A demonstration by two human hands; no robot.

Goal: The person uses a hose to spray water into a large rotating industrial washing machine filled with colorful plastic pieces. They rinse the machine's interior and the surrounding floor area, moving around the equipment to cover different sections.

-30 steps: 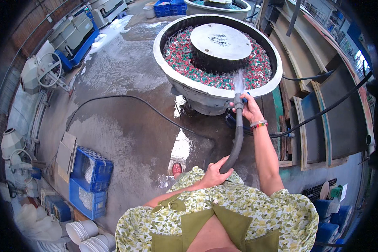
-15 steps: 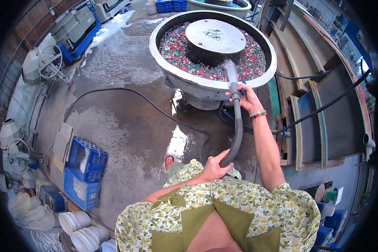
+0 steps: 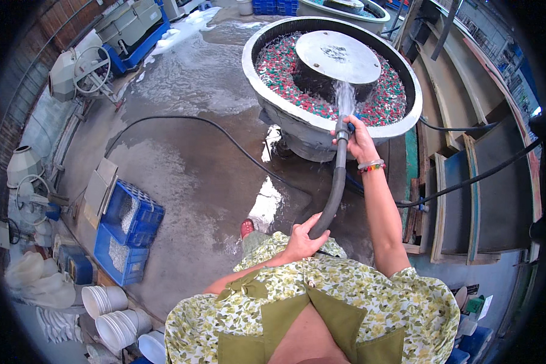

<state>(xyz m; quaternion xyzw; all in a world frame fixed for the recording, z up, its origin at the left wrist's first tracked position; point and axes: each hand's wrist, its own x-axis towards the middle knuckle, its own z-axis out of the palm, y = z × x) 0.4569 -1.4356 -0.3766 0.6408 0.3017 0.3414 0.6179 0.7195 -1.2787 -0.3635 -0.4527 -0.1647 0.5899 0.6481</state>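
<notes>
A thick dark grey hose (image 3: 335,188) runs from near my waist up to the rim of a big round tub (image 3: 258,85). My right hand (image 3: 359,141) is closed around its front end, next to a blue valve handle (image 3: 350,127). Farther down, my left hand (image 3: 306,238) is wrapped round the same hose. Water (image 3: 345,94) sprays from the nozzle against the dark centre column, which is topped by a pale round lid (image 3: 338,56). Red, green and white small pieces (image 3: 279,82) fill the ring around the column.
Blue crates (image 3: 122,252) with small pale pieces stand on the wet floor at left, near stacked white buckets (image 3: 118,327). A thin black hose (image 3: 206,121) crosses the floor. Wooden-framed troughs (image 3: 455,200) line the right side. Another tub (image 3: 346,15) stands behind.
The tub and the surroundings have shifted to the right and slightly down in view. Both hands keep their hold on the hose, and water still sprays from it.
</notes>
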